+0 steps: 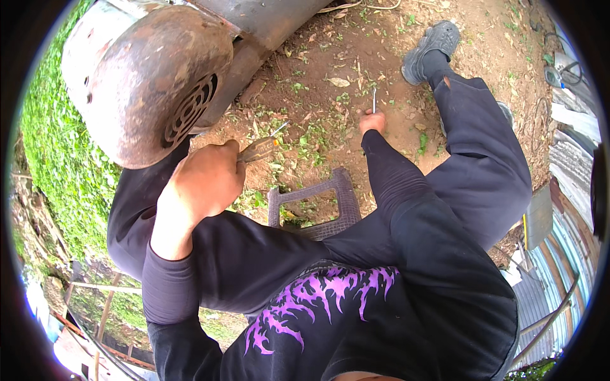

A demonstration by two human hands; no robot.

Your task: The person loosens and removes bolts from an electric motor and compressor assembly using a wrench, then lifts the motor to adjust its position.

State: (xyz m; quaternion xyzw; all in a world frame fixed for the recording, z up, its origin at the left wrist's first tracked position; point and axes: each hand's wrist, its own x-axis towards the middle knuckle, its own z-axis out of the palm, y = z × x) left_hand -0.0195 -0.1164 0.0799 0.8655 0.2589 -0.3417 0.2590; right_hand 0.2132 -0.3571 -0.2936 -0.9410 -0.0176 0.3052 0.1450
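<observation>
On the left, my left hand (206,174) is closed around the worn brown handle of a screwdriver (259,150), whose thin metal shaft points up and to the right. Farther out, low over the dirt, my right hand (372,121) is closed on a slim silver metal tool (374,100). Only its upper end shows above the fist, so its exact kind is unclear. Just beyond my left hand sits a large rusty metal housing (155,79) with a curved slotted vent (192,108) in its side. Neither tool touches it.
A dark textured plastic stool (345,197) shows between my legs. Bare soil with leaves and weeds (311,82) spreads ahead. Grass (60,184) lies to the left. Corrugated metal sheets (562,273) line the right side. My shoe (432,52) rests at the far right.
</observation>
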